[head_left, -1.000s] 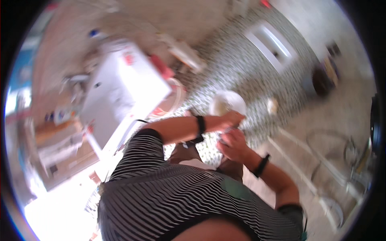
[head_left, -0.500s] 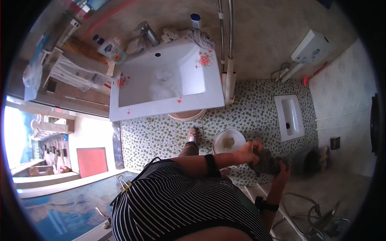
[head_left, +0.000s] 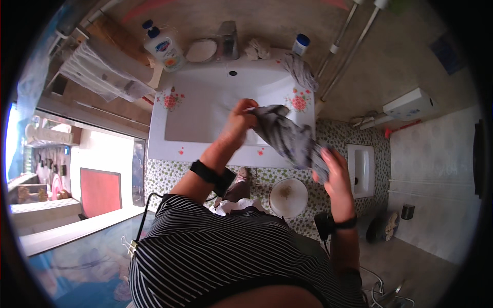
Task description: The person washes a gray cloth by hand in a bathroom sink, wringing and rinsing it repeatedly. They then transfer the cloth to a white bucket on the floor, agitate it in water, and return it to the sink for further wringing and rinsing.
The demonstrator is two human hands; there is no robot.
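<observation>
A grey cloth [head_left: 285,134] is stretched between my two hands, over the front right part of the white sink [head_left: 192,149]. My left hand [head_left: 240,120] is closed on its upper left end, above the basin. Just beyond the sink's front edge, my right hand [head_left: 333,172] grips the lower right end. The cloth looks bunched and somewhat blurred. Behind it, part of the basin is hidden. The faucet [head_left: 227,41] stands at the back of the sink, close to the dark drain hole [head_left: 233,73].
A pump bottle [head_left: 164,49], a soap dish [head_left: 201,51], a crumpled cloth [head_left: 258,49] and a blue-capped bottle [head_left: 301,44] line the sink's back. Another grey cloth [head_left: 301,72] hangs over its right corner. On the pebbled floor sits a white bucket [head_left: 288,205], left of a squat toilet [head_left: 361,169].
Both hands have swung left and forward with the grey cloth, from beside the bucket to over the sink. The bunched cloth is now drawn out longer. My view has shifted too.
</observation>
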